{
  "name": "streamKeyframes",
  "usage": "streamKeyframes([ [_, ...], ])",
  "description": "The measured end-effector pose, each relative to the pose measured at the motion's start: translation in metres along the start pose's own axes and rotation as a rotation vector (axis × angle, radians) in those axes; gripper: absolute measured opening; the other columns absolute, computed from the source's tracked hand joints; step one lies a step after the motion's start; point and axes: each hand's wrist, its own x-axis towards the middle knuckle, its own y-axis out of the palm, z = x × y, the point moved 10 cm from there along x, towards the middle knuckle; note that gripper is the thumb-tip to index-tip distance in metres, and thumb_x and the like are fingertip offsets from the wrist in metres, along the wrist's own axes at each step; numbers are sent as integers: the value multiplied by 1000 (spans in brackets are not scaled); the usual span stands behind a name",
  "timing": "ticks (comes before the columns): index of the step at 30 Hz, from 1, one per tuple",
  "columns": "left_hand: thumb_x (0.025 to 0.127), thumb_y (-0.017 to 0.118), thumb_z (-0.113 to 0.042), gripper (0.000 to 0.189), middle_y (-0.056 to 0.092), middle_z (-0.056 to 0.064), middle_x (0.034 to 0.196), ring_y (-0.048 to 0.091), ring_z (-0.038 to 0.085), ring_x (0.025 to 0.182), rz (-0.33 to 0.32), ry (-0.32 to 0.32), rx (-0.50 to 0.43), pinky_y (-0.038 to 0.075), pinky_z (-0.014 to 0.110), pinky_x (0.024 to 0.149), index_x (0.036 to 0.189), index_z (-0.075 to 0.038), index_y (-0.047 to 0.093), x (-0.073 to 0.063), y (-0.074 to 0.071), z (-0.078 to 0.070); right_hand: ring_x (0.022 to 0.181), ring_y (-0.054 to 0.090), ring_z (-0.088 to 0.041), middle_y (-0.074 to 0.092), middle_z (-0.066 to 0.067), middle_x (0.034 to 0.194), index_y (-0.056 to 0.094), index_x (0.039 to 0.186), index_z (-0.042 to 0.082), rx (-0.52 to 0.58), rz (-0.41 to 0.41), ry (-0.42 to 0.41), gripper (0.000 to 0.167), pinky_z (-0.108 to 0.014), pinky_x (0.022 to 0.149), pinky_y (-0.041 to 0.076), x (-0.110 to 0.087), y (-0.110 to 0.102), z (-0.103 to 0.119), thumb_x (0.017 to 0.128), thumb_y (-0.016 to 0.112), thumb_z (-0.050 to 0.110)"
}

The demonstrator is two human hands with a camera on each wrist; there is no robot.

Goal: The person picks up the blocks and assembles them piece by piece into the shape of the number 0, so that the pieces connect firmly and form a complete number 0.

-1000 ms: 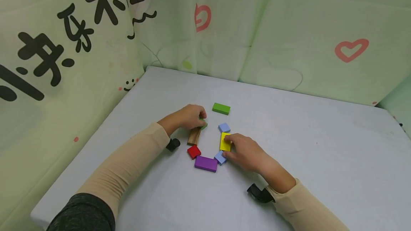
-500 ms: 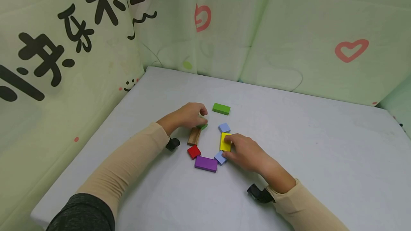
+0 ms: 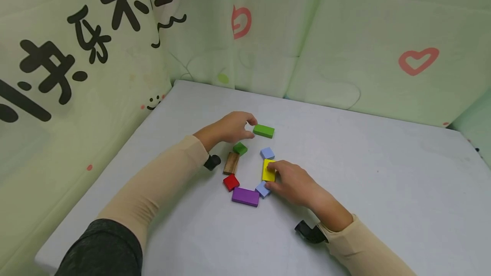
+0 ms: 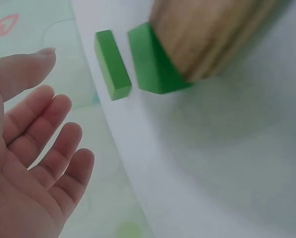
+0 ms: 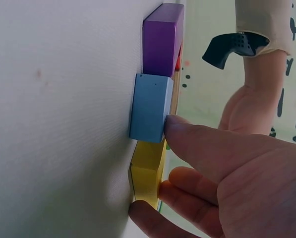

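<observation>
My left hand (image 3: pixel 238 127) hovers at the left end of the long green block (image 3: pixel 264 131), thumb and fingers apart with nothing between them. In the left wrist view its fingers (image 4: pixel 53 111) are loosely bent, away from the blocks. My right hand (image 3: pixel 293 182) rests at the ring's right side. Its thumb touches the nearer blue block (image 5: pixel 150 106), and its fingers lie against the yellow block (image 5: pixel 147 173). A small green block (image 3: pixel 240 148) sits at the far end of the brown wooden block (image 3: pixel 231 163).
The ring continues with a red block (image 3: pixel 231 182), a purple block (image 3: pixel 246 197) and a farther blue block (image 3: pixel 267 153). All lie on a white table (image 3: pixel 364 182), with a printed pale green curtain (image 3: pixel 345 24) behind and at the left.
My left hand has let go of the small green block and moved away and right to the long green block. My right hand has stayed in place.
</observation>
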Motion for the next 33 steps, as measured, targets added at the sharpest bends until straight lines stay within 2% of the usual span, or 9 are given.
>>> streamKeyframes([
  [12,98,67,-22,47,56,6,140,49,21,129,5,9,24,37,33,110,141,-6,53,21,5,-13,121,56,-36,61,-19,130,61,128,-2,3,-2,-8,46,-50,102,44,-2,-1,0,92,74,23],
  [19,98,67,-21,48,55,7,141,48,21,131,18,-9,2,36,33,110,142,-6,53,28,9,-11,122,55,-36,60,-19,130,60,128,-3,6,2,-11,46,-50,104,43,-1,-1,1,93,74,22],
  [27,98,67,-20,48,55,6,142,48,21,131,28,-15,40,36,33,110,142,-7,52,40,9,-9,122,55,-36,60,-19,130,60,128,-3,9,3,-9,46,-50,104,43,-1,0,0,93,74,23],
  [33,99,66,-20,48,54,7,142,49,21,129,51,-37,16,37,33,109,142,-7,51,46,14,-11,123,55,-36,60,-19,131,60,128,-4,15,-4,-20,46,-50,104,42,-2,-1,0,93,74,23],
])
